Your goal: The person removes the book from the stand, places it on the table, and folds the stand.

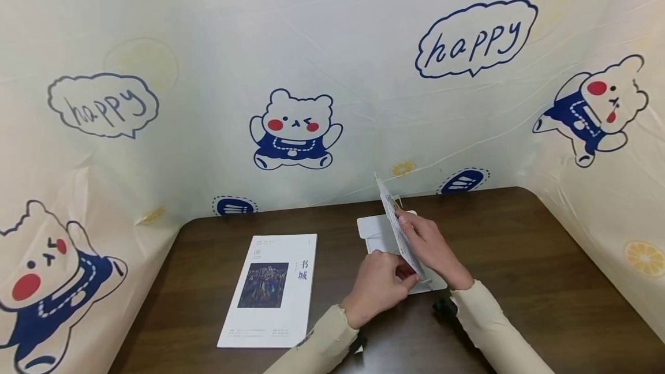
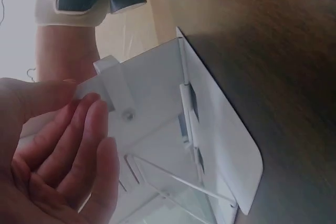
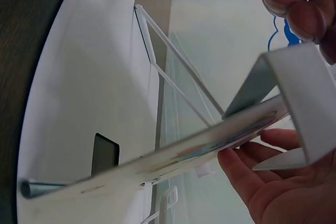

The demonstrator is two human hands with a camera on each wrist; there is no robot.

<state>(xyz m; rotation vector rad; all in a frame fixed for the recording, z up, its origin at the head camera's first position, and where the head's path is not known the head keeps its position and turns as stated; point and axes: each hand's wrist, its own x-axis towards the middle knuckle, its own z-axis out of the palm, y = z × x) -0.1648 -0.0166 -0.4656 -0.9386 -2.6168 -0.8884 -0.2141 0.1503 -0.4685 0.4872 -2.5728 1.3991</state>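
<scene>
A white metal book stand (image 1: 375, 229) rests on the table, its flat base down and its printed back plate (image 1: 397, 221) tilted up. A thin wire prop (image 3: 178, 59) joins plate and base. My right hand (image 1: 428, 244) grips the plate from its right side; the fingers (image 3: 247, 163) lie against it in the right wrist view. At the plate's near lower edge, the left hand (image 1: 379, 281) has its thumb and curled fingers (image 2: 86, 111) at a small folded bracket (image 2: 115, 85). The fingers partly hide that contact.
Left of the stand lies a white magazine (image 1: 270, 322) with a dark picture on its cover. The brown wooden table (image 1: 525, 258) is bordered by a pale printed curtain (image 1: 363, 103) at the back and sides.
</scene>
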